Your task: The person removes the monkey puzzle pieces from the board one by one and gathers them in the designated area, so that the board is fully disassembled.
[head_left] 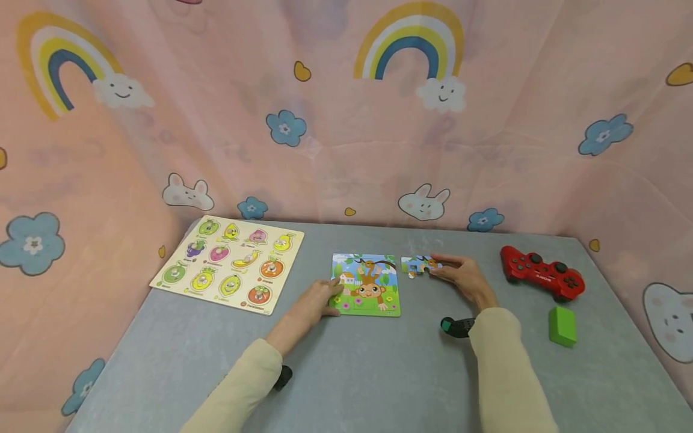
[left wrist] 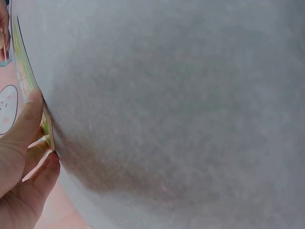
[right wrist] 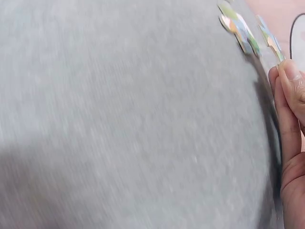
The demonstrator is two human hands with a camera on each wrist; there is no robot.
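A square jigsaw puzzle with a monkey picture lies at the middle of the table in the head view. My left hand holds its left edge near the front corner. From the left wrist view, the thumb and fingers meet the board's edge. Beyond the puzzle's right side, my right hand pinches a small jigsaw piece between thumb and finger, just over the table. Loose jigsaw pieces lie left of that hand, next to the puzzle's upper right corner.
At the left lies a cream fruit peg board with several knobbed pieces. A red game controller rests at the right, and a green block sits in front of it. Behind the grey table hangs a pink patterned cloth.
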